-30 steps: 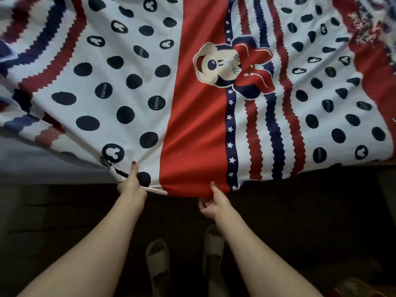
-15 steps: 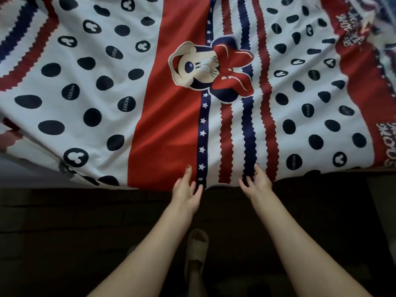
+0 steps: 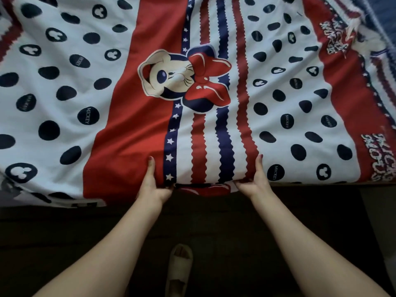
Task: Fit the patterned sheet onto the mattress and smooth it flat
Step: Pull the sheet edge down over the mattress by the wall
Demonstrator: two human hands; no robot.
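Note:
The patterned sheet (image 3: pixel 111 125), white with dark dots, red bands, striped columns and a cartoon mouse print, covers the mattress across the upper part of the view. Its near hem hangs over the bed edge. My left hand (image 3: pixel 152 182) grips the sheet's edge at the red band, thumb on top and fingers curled under. My right hand (image 3: pixel 255 181) grips the same edge at the rightmost red wavy stripe, thumb up along the fabric, fingers tucked beneath. Between my hands the striped section lies taut. The mattress itself is hidden under the cloth.
Below the bed edge lies a dark floor (image 3: pixel 64 243). One foot in a pale sandal (image 3: pixel 179 269) stands between my forearms. At the top right a blue fabric (image 3: pixel 383 16) shows beyond the sheet. Left of my hands the hem (image 3: pixel 64 200) droops lower.
My hands have shifted right along the hem, first resting with fingers spread, and now grip it on either side of the striped section. The view has moved closer to the bed.

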